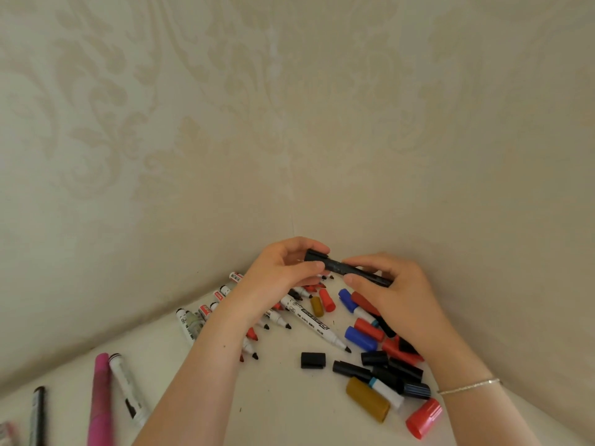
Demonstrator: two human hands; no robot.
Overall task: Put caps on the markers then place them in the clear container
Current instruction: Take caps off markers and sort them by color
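A cream wall [289, 107] with a faint leaf pattern fills most of the view and meets a second wall in a corner above a pale table [283, 410], whose near edge is cut off by the frame. A person's two forearms reach in from below, the right one wearing a thin bracelet [468, 386]. The left hand [283, 275] curls its fingers and thumb around the cap [315, 254] at one end of a black marker [346, 268], held above the table, while the right hand [391, 286] pinches the barrel; whether the cap is fully seated cannot be made out. Beneath the hands lies a heap of uncapped white markers [317, 323], partly hidden by the left wrist. Loose caps [375, 365] in black, blue, red and mustard sit just right of them, some covered by the right wrist. A pink marker [100, 397] and a capped white marker [127, 387] lie well apart at lower left, beside blurred pens clipped by the edge.
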